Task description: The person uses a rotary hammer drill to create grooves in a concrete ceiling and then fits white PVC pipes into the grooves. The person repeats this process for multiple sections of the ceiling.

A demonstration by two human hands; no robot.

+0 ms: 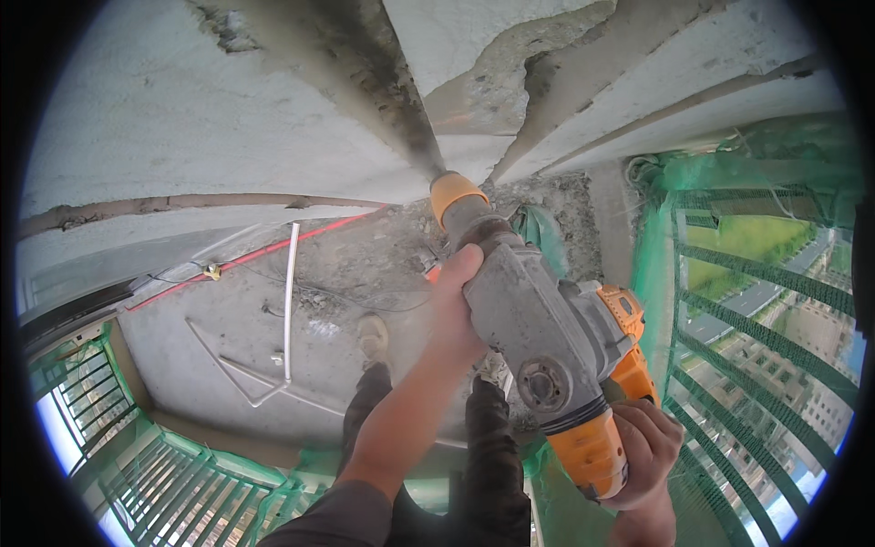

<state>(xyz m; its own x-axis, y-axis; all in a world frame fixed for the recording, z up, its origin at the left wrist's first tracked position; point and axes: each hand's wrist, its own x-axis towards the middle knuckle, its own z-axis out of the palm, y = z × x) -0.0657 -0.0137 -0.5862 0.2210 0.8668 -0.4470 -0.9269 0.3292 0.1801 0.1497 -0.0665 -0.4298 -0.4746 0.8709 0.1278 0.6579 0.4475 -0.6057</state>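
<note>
A large power hammer with a grey metal body and orange plastic housings (515, 301) slants up to the grooved pale grey plaster wall (210, 109), its bit indistinguishable beyond the orange nose collar (458, 194). The left hand (453, 305) clasps its neck, fingers hidden behind it; the right hand (645, 447) curls around the rear handle, mostly covering it. The tool partly hides a crumpled dark-green cloth (540, 234).
</note>
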